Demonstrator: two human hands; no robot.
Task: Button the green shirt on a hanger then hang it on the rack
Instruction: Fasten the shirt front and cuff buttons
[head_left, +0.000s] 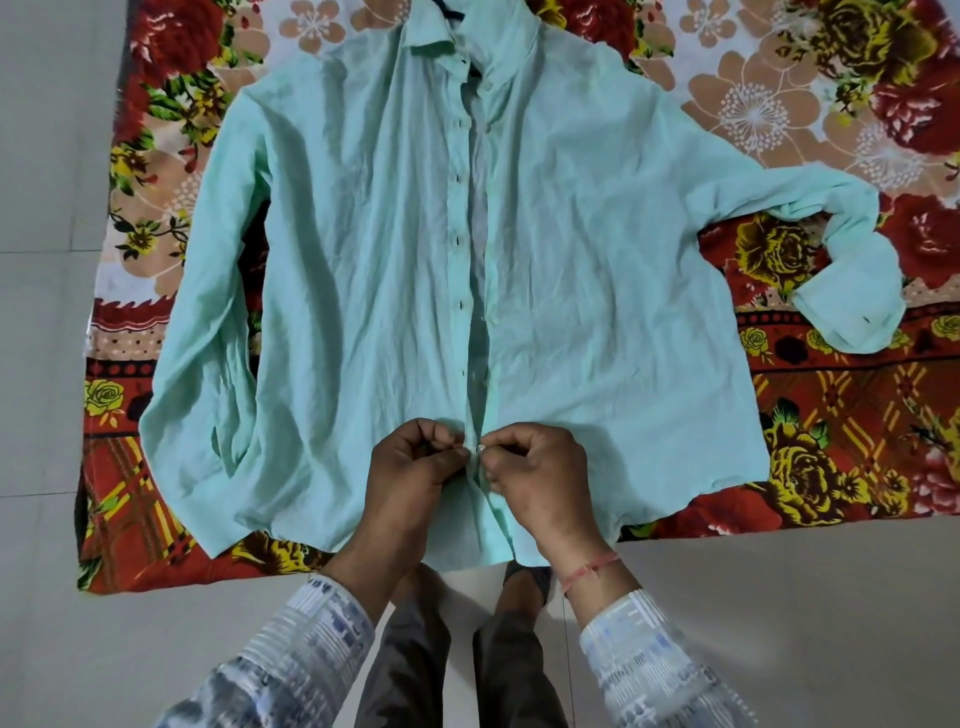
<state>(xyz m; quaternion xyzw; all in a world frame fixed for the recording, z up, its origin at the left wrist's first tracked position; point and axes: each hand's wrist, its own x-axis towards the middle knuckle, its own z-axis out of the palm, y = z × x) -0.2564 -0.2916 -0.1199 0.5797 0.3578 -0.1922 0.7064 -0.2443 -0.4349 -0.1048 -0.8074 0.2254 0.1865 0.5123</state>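
Note:
The green shirt (363, 249) lies flat and face up on a floral blanket, collar at the top, sleeves spread to both sides. A dark hanger (451, 9) shows inside the collar. Its front placket is open along most of its length, with several dark buttonholes visible. My left hand (418, 467) pinches the left placket edge near the hem. My right hand (530, 467) pinches the right edge, a small white button (481, 447) showing at its fingertips. The two hands meet at the placket. No rack is in view.
The red and beige floral blanket (831, 415) covers the pale tiled floor (779, 623). My legs and feet stand at the blanket's near edge, just below the shirt's hem. The right sleeve is bent back with its cuff at the blanket's right side.

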